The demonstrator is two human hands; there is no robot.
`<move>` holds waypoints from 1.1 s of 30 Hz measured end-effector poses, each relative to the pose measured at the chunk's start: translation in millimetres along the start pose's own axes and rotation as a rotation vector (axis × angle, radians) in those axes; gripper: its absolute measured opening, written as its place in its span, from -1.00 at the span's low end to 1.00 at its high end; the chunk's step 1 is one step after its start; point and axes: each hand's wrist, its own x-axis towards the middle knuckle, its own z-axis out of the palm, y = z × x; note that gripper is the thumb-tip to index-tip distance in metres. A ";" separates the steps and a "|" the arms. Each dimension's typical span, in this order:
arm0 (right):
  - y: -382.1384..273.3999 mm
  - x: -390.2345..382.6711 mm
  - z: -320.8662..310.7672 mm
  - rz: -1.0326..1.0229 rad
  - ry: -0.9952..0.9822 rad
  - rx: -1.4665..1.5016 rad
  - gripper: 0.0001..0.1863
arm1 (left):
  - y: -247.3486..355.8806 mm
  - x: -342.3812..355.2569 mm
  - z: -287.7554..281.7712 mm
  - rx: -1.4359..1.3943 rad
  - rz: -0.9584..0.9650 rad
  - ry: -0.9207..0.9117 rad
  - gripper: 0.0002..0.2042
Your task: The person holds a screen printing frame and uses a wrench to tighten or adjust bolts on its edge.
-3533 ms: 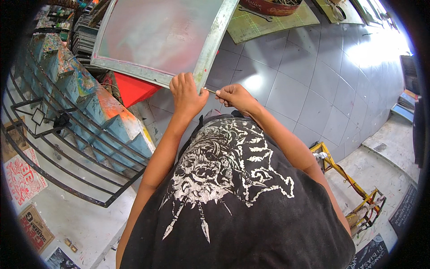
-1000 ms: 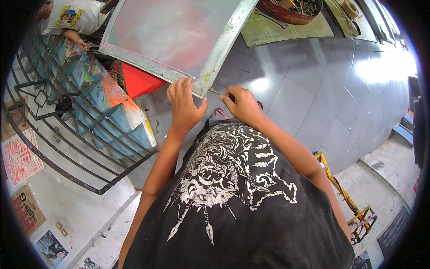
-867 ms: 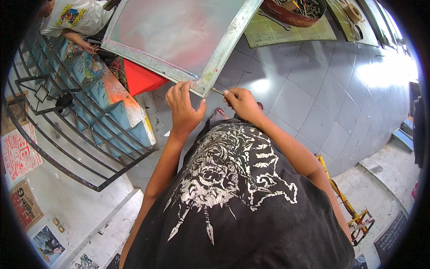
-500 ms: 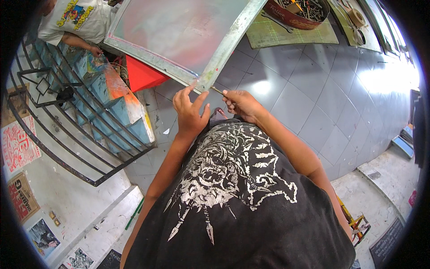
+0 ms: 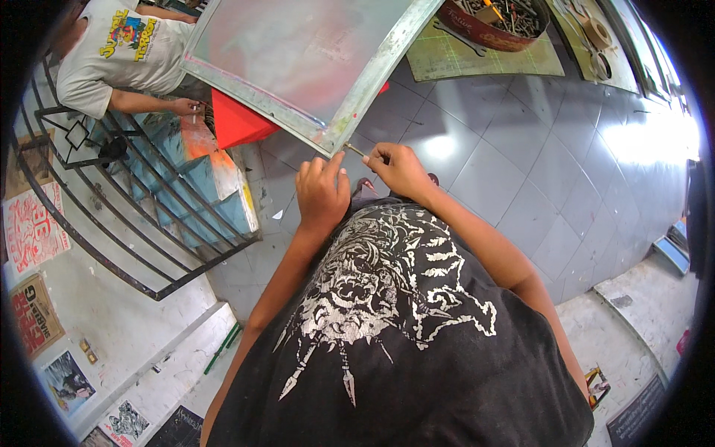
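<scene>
A framed mesh screen (image 5: 275, 67) with a pale pink and grey surface reaches toward me from the top, its near corner pointing down at my hands. My left hand (image 5: 322, 194) is at that corner, fingers apart and slightly bent; whether the fingertips touch the frame or sit just short of it is hard to tell. My right hand (image 5: 398, 171) is closed on a thin metal rod (image 5: 355, 150) at the corner's right side. A red board (image 5: 231, 123) shows under the frame.
A co-worker in a white T-shirt (image 5: 126, 59) stands upper left near painted steps (image 5: 208, 208), behind black railings (image 5: 149, 268). A bin of metal pieces (image 5: 491, 30) and tape rolls (image 5: 596, 33) are at the back. Grey tiles (image 5: 506, 164) form the floor.
My left hand has come down from gripping the frame's edge to loose fingers at its corner. My right hand stays on the rod. A co-worker has come into view at upper left.
</scene>
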 end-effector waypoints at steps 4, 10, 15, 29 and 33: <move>17.2 9.9 6.7 0.298 -0.198 0.569 -0.66 | 3.7 -2.5 9.4 -0.144 -0.047 0.022 -0.60; 12.8 10.3 -0.5 0.555 -0.376 0.994 -0.66 | 11.3 -6.3 20.2 -0.319 -0.151 0.039 -0.51; 13.5 11.7 -2.4 0.308 -0.272 0.602 -0.74 | 22.1 -5.5 16.1 -0.525 -0.291 -0.019 -0.47; 32.4 18.5 5.0 0.352 -0.278 0.680 -0.61 | 10.6 -6.7 23.4 -0.707 -0.286 -0.012 -0.49; 26.3 16.3 5.8 0.276 -0.219 0.557 -0.59 | 15.5 -4.0 14.3 -0.632 -0.283 -0.053 -0.47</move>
